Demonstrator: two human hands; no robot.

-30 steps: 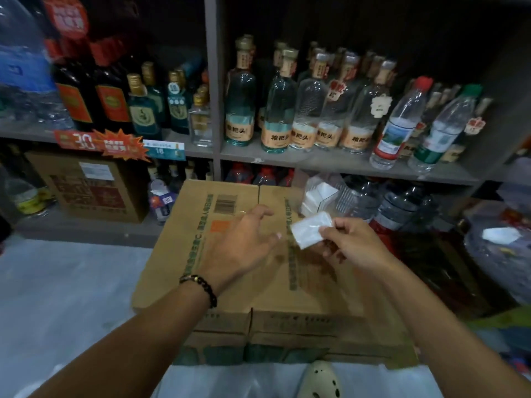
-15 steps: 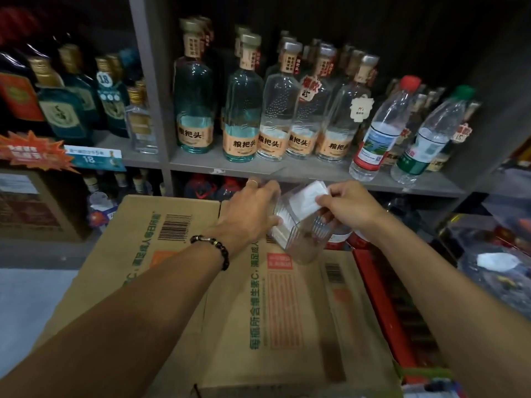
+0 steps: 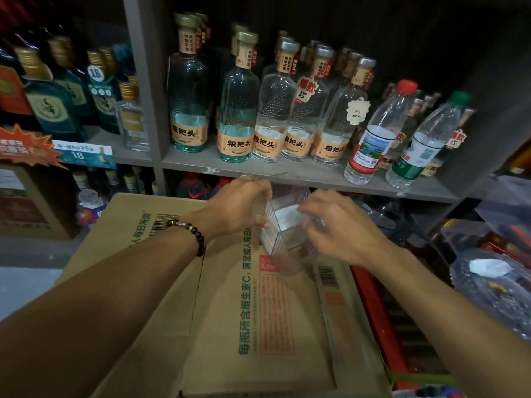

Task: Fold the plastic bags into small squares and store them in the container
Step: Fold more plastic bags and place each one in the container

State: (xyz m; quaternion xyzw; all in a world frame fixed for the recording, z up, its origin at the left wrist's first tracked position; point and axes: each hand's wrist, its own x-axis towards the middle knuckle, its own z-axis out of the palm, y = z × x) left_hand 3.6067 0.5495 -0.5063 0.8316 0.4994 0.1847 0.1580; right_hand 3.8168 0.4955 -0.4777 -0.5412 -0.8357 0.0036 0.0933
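Both forearms are stretched forward from the lower corners of the view and meet over the far end of a cardboard box [image 3: 250,326]. The left hand [image 3: 230,208] is seen from the back, a dark bead bracelet [image 3: 194,234] worn at its wrist. Its fingers are curled round the left wall of a clear ribbed container [image 3: 283,242], with the thumb laid against the near side, so that the left grip is clamped on the container.

The right hand [image 3: 336,228] is held palm down beside the container's right rim, the wrist bent slightly and the fingers [image 3: 310,209] bent downward at the opening. Their tips lie at the edge of a folded white plastic bag [image 3: 287,218]; whether the bag is pinched or merely touched cannot be told, since the fingertips are partly hidden and blurred.

The folded bag is seen inside the container, near its top and toward its right side, as a flat pale square. The container is tilted, its opening turned toward the camera and its lower corner resting on the box.

Behind the hands a grey shelf [image 3: 287,173] is lined with glass bottles [image 3: 237,110] bearing orange labels and with two plastic water bottles [image 3: 379,133] at the right.
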